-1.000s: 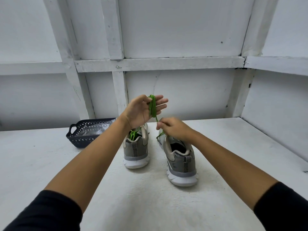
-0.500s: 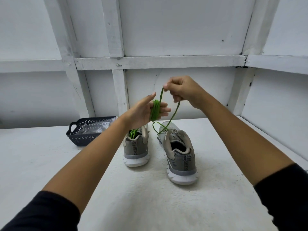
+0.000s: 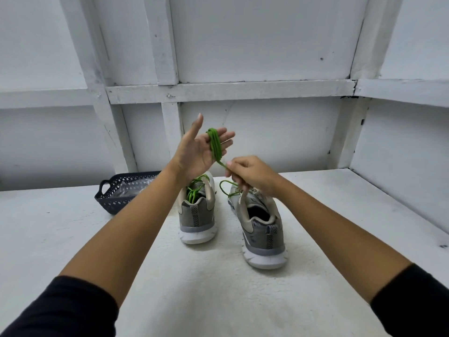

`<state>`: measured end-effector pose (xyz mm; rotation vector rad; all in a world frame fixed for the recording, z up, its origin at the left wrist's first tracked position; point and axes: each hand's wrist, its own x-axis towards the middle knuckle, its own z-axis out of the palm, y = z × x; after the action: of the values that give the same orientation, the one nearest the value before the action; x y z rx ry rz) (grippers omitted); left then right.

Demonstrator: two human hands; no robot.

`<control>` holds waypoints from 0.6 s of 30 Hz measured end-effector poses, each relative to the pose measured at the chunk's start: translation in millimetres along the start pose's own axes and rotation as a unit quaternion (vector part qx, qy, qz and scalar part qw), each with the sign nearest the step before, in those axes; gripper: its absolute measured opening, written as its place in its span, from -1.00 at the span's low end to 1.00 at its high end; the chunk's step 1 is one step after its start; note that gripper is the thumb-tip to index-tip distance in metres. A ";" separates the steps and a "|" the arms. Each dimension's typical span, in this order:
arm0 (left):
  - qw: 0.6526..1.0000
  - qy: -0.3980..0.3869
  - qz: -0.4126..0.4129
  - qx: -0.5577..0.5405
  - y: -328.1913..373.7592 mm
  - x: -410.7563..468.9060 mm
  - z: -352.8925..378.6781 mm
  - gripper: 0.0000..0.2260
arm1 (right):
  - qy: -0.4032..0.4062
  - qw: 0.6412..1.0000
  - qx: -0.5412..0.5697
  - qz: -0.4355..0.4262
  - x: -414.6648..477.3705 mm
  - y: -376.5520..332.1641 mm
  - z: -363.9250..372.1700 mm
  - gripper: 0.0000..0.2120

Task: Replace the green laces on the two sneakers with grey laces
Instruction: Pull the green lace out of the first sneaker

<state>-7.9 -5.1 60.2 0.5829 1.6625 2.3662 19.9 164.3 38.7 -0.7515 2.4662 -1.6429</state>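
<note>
Step in hand, as judged: stripping the right shoe and coiling its removed lace for storage.

1. Below the right hand (image 3: 252, 175), on the white table (image 3: 218, 293): right sneaker (image 3: 263, 229), heel nearest, toe pointing away, long axis running near to far with a slight lean to the left. No green visible across its opening.
2. Beneath the left wrist: left sneaker (image 3: 198, 215), same heading. Second green lace (image 3: 194, 192) bunched in its opening; judged not yet removed.
3. Right hand: curled, pinching the free strand of the green lace (image 3: 215, 145) between thumb and fingertips, just below the left hand's little finger. Slack tail looping down under this hand toward the right sneaker's tongue; cannot tell whether free of the top eyelets.
4. Left hand (image 3: 194, 152): flat and wide, thumb up, fingers straight. Lace wound in several turns across the fingers; long axis of the coil near upright, crossing the fingers.
5. Beyond the left forearm: dark basket (image 3: 114, 203) with something clear and shiny inside. Grey laces not identifiable.

Next move calls for: another turn over the fingers, strand kept taut, left fingers kept straight, tail drawn clear of the shoe.
</note>
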 end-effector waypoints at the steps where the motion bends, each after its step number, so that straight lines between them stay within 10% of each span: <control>1: 1.000 0.014 0.001 0.022 -2.3 -0.5 -1.9 -0.18 | 0.004 1.000 0.005 -0.014 -2.1 -8.5 -5.0 -0.70; 10: 0.991 -0.042 -0.071 0.101 -17.7 -14.1 -0.4 -0.22 | 0.107 0.989 0.039 -0.094 13.3 -58.4 -40.1 -0.80; 18: 0.993 -0.104 -0.038 -0.029 -8.7 -18.0 12.2 -0.28 | 0.121 0.991 -0.009 0.052 22.7 1.0 -13.8 -0.78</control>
<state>12.9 1.7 52.0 0.7151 1.4939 2.2086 -5.0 166.2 48.0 -0.4384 2.6325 -1.7684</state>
